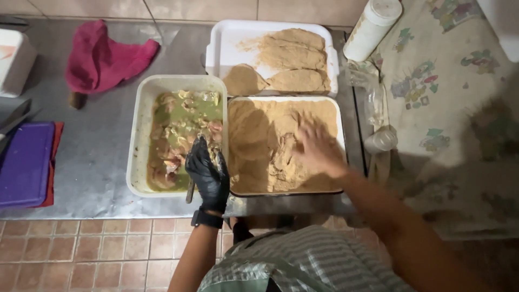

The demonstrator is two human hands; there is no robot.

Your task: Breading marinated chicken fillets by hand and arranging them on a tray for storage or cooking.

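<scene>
My left hand (pixel 207 172), in a black glove, rests on the near right rim of a white tub (pixel 138 135) of meat pieces in green marinade (pixel 178 135); its fingers are curled, and whether they grip a piece is unclear. My right hand (pixel 319 148), bare and dusted with crumbs, lies flat with fingers spread on a coated piece in the tray of brown breadcrumbs (pixel 259 146). Behind it a white tray (pixel 230 40) holds three breaded cutlets (pixel 289 57).
A steel counter (pixel 102 140) carries a pink cloth (pixel 100 57), a purple cutting board (pixel 24 162) with knives at the far left, a white cylinder container (pixel 373 27) and a patterned cloth (pixel 443 86) on the right. Tiled floor lies below.
</scene>
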